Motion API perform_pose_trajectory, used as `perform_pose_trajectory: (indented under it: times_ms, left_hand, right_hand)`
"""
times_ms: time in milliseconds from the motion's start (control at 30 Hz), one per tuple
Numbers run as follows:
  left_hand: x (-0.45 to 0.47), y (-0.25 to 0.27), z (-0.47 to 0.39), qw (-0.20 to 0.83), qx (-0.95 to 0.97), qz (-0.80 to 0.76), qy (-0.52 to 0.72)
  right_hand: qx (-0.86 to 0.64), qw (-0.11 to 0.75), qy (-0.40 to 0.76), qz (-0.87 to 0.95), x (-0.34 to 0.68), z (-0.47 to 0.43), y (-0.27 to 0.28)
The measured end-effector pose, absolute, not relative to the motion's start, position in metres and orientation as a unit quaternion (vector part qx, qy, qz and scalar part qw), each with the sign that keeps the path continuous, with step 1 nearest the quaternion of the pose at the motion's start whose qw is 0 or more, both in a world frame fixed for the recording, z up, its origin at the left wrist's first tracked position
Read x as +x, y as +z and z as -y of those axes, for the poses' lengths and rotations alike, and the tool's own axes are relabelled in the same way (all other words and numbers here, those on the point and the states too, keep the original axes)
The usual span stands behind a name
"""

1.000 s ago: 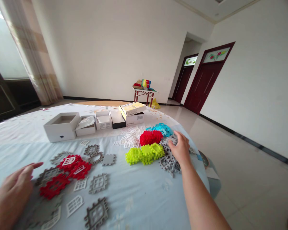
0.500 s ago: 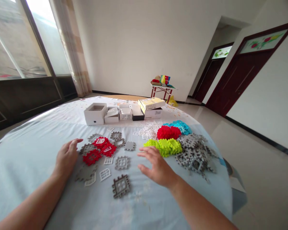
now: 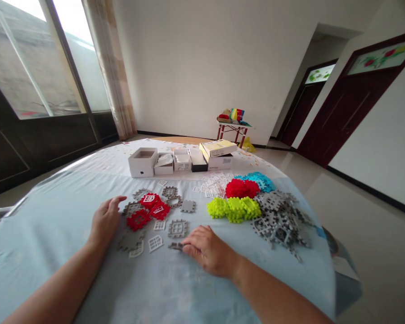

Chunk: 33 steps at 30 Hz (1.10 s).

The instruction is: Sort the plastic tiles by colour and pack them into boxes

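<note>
My right hand point(image 3: 209, 249) is closed on a dark grey notched building tile point(image 3: 175, 246), fingers and thumb pinching its right side. The tile looks thin, seen nearly edge-on. Just behind it lies a flat grey tile with a window frame point(image 3: 177, 228). My left hand point(image 3: 105, 219) rests on the cloth with its fingers stretched forward, holding nothing. Beside those fingers are several red tiles point(image 3: 138, 219) with white window pieces on some of them. A grey tile point(image 3: 131, 240) and a white arched window piece point(image 3: 155, 243) lie nearer to me.
Lime-green tiles point(image 3: 234, 209), red tiles point(image 3: 242, 188), blue tiles point(image 3: 261, 181) and a large heap of grey tiles point(image 3: 281, 220) cover the right side. White window pieces point(image 3: 216, 184) lie behind. Several boxes point(image 3: 142, 164) stand at the back of the cloth-covered table point(image 3: 54, 238).
My right hand has moved toward me and left, from open above the cloth to a grip on the dark grey window tile, which now appears edge-on. The left hand stays beside the red tiles.
</note>
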<state>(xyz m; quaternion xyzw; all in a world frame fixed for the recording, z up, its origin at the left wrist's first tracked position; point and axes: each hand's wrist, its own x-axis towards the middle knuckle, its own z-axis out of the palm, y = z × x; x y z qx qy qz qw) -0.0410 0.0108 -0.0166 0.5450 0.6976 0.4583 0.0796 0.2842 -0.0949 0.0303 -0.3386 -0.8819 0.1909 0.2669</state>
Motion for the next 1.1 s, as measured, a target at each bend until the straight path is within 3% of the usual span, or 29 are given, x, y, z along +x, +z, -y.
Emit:
perform_pose_trajectory:
  times_ms: [233, 733, 967, 1100]
  left_hand:
    - [-0.039, -0.01, -0.008, 0.147, 0.53, -0.688, 0.474]
    - [-0.012, -0.015, -0.005, 0.055, 0.683, -0.684, 0.25]
    - [-0.009, -0.031, -0.019, 0.097, 0.709, -0.63, 0.3]
    - [-0.001, -0.029, -0.018, 0.137, 0.722, -0.583, 0.348]
  right_hand:
    - [-0.426, 0.313, 0.171, 0.831, 0.294, 0.083, 0.024]
    - [-0.429, 0.274, 0.138, 0.85, 0.29, 0.084, 0.018]
    - [-0.531, 0.372, 0.03, 0.76, 0.353, 0.065, 0.054]
    - [-0.618, 0.368, -0.064, 0.691, 0.415, 0.062, 0.061]
